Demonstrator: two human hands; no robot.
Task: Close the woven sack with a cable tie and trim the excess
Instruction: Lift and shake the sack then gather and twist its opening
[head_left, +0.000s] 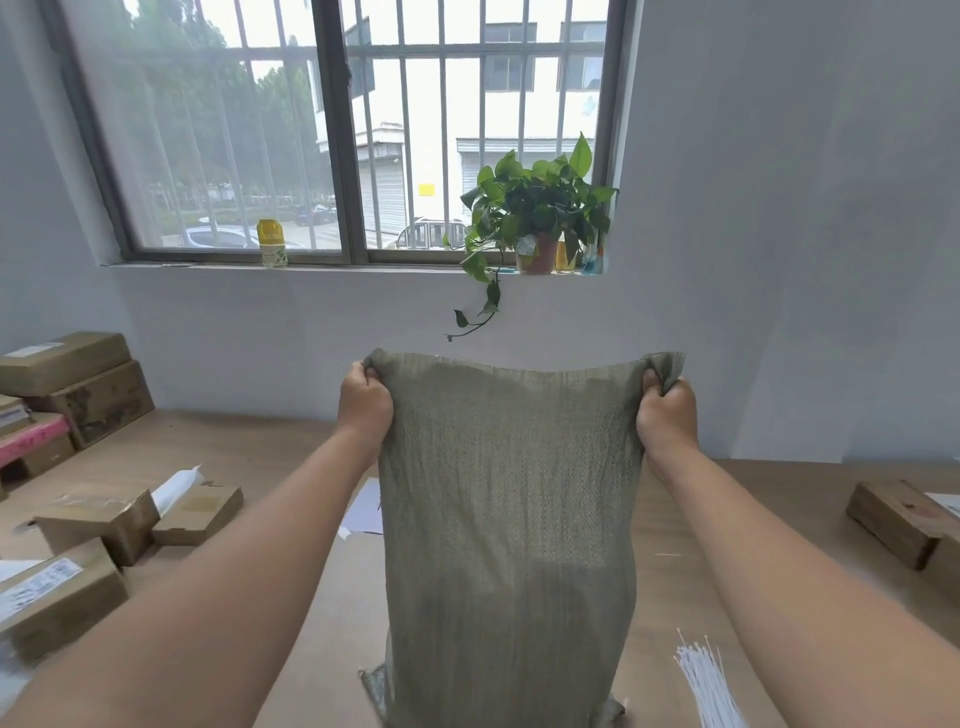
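A grey-green woven sack (511, 519) stands upright on the wooden table (322, 613), held up in front of me with its top edge stretched flat. My left hand (364, 400) grips the sack's top left corner. My right hand (666, 410) grips the top right corner. A bundle of white cable ties (709, 680) lies on the table at the lower right, beside the sack's base. No cutting tool is in view.
Cardboard boxes (98, 525) and parcels lie on the left of the table, with more stacked at the far left (78, 384). A wooden block (901, 519) sits at the right edge. White paper (366, 506) lies behind the sack. A potted plant (535, 218) stands on the windowsill.
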